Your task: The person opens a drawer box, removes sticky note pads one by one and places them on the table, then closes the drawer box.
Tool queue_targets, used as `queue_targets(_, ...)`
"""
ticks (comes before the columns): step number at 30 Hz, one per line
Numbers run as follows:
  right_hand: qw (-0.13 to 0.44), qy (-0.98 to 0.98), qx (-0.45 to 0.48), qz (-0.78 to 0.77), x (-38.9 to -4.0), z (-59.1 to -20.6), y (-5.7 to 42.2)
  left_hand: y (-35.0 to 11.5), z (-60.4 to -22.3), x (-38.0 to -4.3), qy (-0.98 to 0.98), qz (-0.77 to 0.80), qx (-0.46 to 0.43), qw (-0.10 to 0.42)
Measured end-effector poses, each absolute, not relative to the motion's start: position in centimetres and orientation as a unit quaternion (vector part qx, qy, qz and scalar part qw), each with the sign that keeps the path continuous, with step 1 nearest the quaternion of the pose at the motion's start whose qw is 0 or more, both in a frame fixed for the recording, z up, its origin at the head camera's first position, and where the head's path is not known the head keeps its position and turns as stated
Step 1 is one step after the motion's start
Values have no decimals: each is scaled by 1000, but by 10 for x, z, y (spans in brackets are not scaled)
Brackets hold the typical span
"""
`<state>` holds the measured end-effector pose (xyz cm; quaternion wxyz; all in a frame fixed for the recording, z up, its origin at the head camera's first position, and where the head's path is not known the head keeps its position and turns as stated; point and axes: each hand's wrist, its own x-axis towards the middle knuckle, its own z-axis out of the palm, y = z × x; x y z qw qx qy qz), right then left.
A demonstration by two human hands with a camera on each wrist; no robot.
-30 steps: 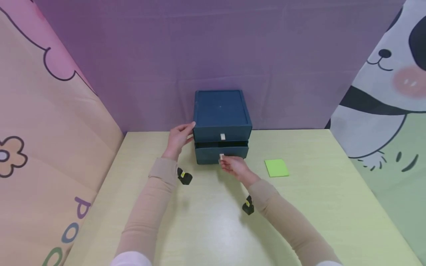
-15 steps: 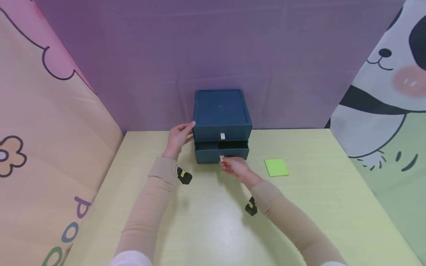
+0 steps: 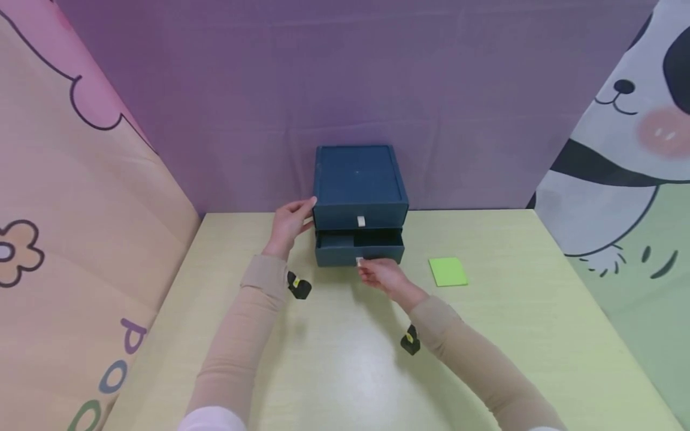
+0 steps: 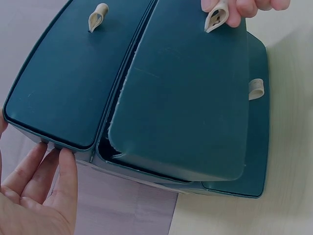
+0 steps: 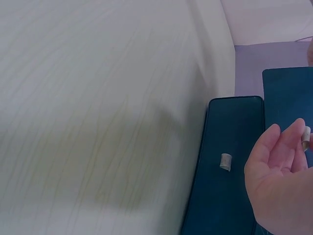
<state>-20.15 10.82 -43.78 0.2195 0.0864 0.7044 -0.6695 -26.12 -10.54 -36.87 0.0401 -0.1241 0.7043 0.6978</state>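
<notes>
A dark blue drawer cabinet (image 3: 356, 173) stands against the purple backdrop. Its middle drawer (image 4: 181, 93) is partly pulled out, while the top drawer (image 4: 63, 68) and bottom drawer (image 5: 230, 142) sit closed. My right hand (image 3: 384, 275) pinches the middle drawer's pale pull tab (image 3: 359, 261) between thumb and fingers. At the cabinet's left side is my left hand (image 3: 288, 226), its fairly straight fingers (image 4: 67, 171) pressed to the side wall and its thumb at the upper corner. Seen from above, the drawer's inside is dark on the right and paler on the left.
A lime green square pad (image 3: 448, 272) lies right of the cabinet on the pale wooden table (image 3: 345, 359). Printed cloth walls rise on the left (image 3: 70, 197) and right (image 3: 620, 197). Black wrist cameras hang beneath both sleeves.
The middle drawer has slid further out toward me, showing more of its inside. My right hand has come back with its tab; my left hand has stayed in place.
</notes>
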Motion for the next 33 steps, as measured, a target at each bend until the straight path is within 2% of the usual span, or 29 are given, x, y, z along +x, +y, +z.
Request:
queue_targets(18,220,736,91,-634,-191,-434,111,-105,-370,-261,704,698,-126,36)
queue_targets(33,202,801,52,-561,-183,-437,113,-104,-371,-262,703,699,-126,30)
